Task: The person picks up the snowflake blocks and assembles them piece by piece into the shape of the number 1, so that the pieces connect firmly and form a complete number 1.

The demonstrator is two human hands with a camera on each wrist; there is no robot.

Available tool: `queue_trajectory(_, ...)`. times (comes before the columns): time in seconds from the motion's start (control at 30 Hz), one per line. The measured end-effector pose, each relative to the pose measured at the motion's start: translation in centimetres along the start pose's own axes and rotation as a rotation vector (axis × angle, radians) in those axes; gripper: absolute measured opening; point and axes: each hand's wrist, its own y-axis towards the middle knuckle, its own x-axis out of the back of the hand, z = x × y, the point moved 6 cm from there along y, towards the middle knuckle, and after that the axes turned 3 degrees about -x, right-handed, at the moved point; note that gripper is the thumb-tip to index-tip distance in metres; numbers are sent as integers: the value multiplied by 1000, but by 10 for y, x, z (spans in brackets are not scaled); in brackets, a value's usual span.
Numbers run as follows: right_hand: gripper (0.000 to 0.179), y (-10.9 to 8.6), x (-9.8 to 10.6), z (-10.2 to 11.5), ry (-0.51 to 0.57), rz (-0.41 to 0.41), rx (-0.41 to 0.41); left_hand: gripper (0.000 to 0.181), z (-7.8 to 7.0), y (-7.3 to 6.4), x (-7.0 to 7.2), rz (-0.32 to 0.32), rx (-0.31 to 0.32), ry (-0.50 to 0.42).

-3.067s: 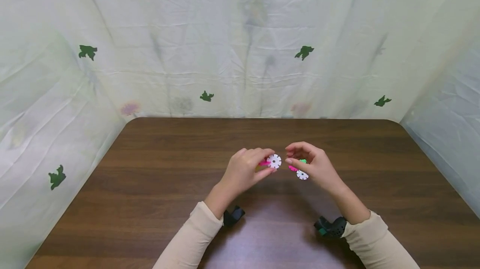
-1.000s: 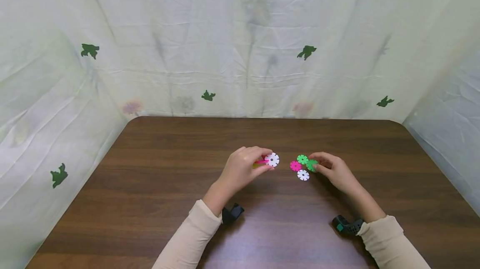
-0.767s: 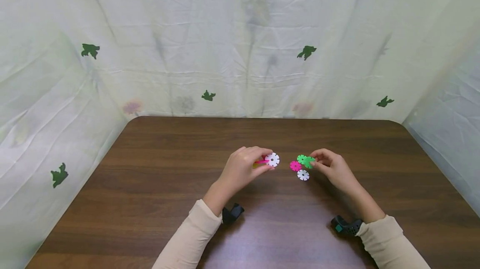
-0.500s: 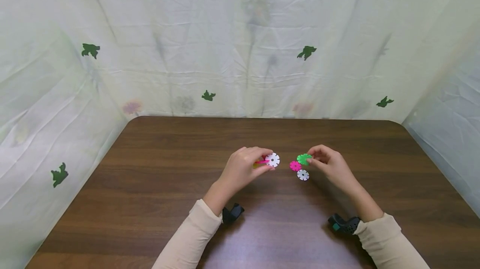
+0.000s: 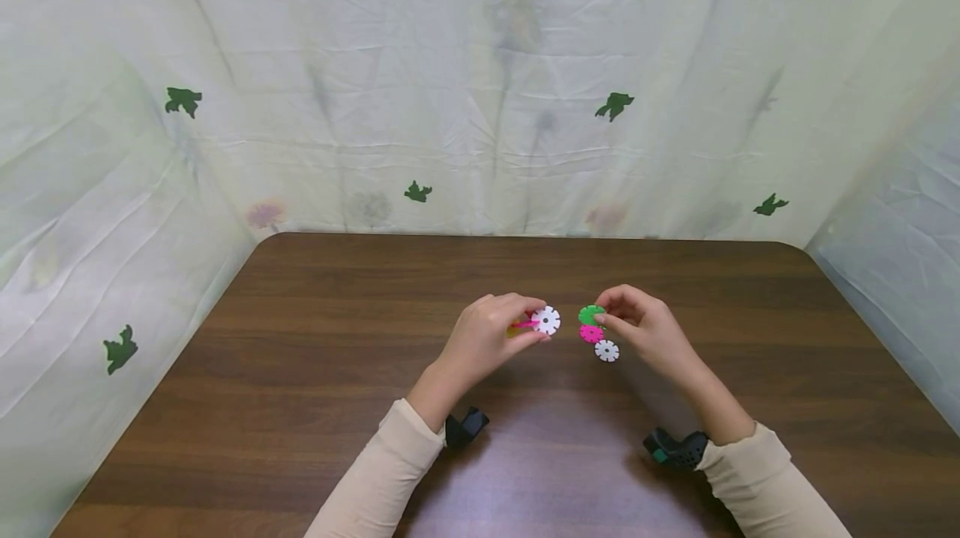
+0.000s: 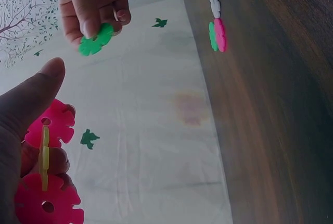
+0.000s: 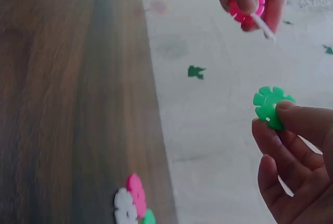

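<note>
My left hand [image 5: 491, 334] grips a joined chain of notched plastic discs (snowflake building discs). The chain has two pink discs [image 6: 49, 200], a yellow disc [image 6: 45, 156] set edge-on between them, and a white disc [image 5: 552, 321] at its right end. Thumb and index finger of my right hand [image 5: 648, 334] pinch a green disc [image 7: 270, 104], raised above the table and a short gap to the right of the white one. Beneath it on the table lie a pink disc [image 5: 592, 335], a white disc [image 5: 607, 351] and another green disc [image 6: 213, 37], hidden in the head view.
The brown wooden table [image 5: 337, 405] spreads out on all sides of the hands. A pale curtain [image 5: 480, 105] with green bird shapes hangs behind its far edge and along both sides. Black wrist cameras [image 5: 467, 428] sit at both sleeves.
My right hand has taken the green disc from the right of the loose discs, lifted it and carried it left towards the chain. My left hand has stayed nearly still.
</note>
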Motion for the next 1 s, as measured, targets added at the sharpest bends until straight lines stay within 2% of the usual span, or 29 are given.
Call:
queue_trajectory(0.33, 15, 1, -10, -5, 55, 46, 45, 36, -1, 0, -1, 18, 4, -3)
queue_trajectory(0.53, 17, 2, -16, -3, 9, 77, 88, 35, -2, 1, -2, 13, -1, -8)
queue_trajectory(0.6, 17, 3, -17, -9, -11, 74, 99, 35, -2, 1, -2, 10, -2, -8)
queue_trajectory(0.8, 15, 3, -17, -7, -27, 62, 114, 35, -1, 0, -2, 7, -10, -13)
queue_trajectory(1.0, 17, 1, -15, 15, -35, -1, 210, 34, -3, 1, -1, -5, -21, -19)
